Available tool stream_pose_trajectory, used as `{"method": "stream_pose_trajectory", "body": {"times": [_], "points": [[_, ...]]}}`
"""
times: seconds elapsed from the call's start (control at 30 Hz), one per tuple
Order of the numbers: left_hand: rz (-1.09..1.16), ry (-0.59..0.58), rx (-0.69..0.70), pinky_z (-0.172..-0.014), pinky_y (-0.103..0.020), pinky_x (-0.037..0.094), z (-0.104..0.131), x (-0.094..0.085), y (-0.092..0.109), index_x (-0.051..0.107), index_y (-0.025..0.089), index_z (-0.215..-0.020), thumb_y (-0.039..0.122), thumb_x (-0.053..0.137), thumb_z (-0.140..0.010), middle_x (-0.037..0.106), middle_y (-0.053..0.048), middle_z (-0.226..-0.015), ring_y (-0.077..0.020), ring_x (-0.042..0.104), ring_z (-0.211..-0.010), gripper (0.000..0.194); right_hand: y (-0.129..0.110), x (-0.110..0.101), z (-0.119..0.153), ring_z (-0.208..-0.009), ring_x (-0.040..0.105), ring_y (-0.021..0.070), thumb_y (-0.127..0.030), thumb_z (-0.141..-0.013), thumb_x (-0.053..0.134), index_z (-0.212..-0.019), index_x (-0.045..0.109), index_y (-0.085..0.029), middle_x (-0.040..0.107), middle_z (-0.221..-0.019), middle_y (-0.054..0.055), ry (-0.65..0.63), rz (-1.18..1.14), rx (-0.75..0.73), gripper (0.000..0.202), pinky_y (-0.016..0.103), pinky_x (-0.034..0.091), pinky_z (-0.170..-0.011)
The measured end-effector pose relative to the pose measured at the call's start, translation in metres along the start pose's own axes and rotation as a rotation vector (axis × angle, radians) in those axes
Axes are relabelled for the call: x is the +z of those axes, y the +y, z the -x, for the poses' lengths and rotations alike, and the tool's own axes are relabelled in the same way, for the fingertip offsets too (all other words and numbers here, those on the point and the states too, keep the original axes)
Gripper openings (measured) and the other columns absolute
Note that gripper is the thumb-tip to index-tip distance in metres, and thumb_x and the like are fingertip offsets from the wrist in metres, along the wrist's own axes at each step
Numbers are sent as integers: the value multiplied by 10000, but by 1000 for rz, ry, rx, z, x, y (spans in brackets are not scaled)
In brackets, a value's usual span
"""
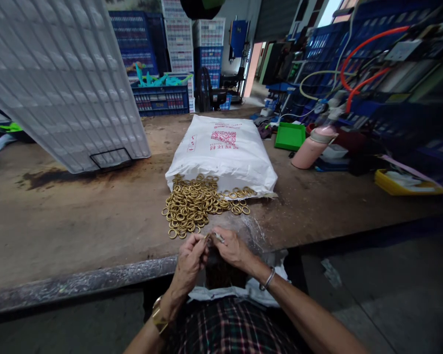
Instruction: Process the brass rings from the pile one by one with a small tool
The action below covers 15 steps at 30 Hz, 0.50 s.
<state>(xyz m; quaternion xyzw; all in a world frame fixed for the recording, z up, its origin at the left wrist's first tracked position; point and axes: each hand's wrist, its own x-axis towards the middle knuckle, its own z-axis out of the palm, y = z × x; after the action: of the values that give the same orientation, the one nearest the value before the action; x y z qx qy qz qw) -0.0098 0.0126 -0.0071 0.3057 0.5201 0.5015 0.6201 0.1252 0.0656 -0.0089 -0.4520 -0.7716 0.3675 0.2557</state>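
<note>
At the table's front edge, my left hand (192, 258) is closed in a pinch on a brass-coloured ring (207, 237), mostly hidden by the fingertips. My right hand (233, 250) meets it from the other side, fingers closed around a small light-grey tool (219, 237) whose kind I cannot make out. Just beyond both hands lies a heap of brass-coloured rings (192, 201). It spills from the mouth of a white woven sack (221, 142) with red print, which lies flat on the table. Below the hands, a pale cloth or bag (239, 293) hangs over my lap.
A tall whitish ribbed plastic panel or crate (70, 83) leans at the left of the wooden table (125, 216). To the right are a green tray (290, 136), a pink bottle (312, 150) and a yellow tray (406, 184). Stacked crates (179, 39) stand behind.
</note>
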Motion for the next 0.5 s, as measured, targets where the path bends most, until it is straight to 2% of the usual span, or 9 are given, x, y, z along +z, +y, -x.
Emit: {"method": "stream_pose_trajectory", "body": {"times": [0.07,0.2,0.33,0.5], "points": [[-12,7,7,-373,-134,248,0,0,0,490,183,-746,502,613,-719,485,76,-557,-37,397,-410,343,0,0,4,-540,408,111,-127,-760,414,-708,515,-181,499,-590,-15,-64,136,-69,126,225,270,-535],[-26,20,22,-378,-137,254,0,-1,0,477,190,-747,519,607,-712,481,78,-555,-40,397,-414,356,-4,0,8,-546,395,117,-85,-712,425,-764,535,-177,515,-609,-5,-114,301,-76,153,236,237,-536],[-75,49,42,-381,-153,262,-1,0,1,472,192,-716,540,601,-698,477,76,-535,-47,384,-402,372,-7,1,8,-550,406,118,-84,-712,408,-822,543,-174,542,-639,2,-150,360,-61,196,232,235,-534],[-160,51,157,-410,-167,286,9,4,4,494,178,-665,520,603,-718,460,68,-504,-52,374,-420,363,-6,-3,3,-574,461,127,-105,-734,414,-893,558,-151,595,-682,31,-164,424,-20,220,238,246,-546]]}}
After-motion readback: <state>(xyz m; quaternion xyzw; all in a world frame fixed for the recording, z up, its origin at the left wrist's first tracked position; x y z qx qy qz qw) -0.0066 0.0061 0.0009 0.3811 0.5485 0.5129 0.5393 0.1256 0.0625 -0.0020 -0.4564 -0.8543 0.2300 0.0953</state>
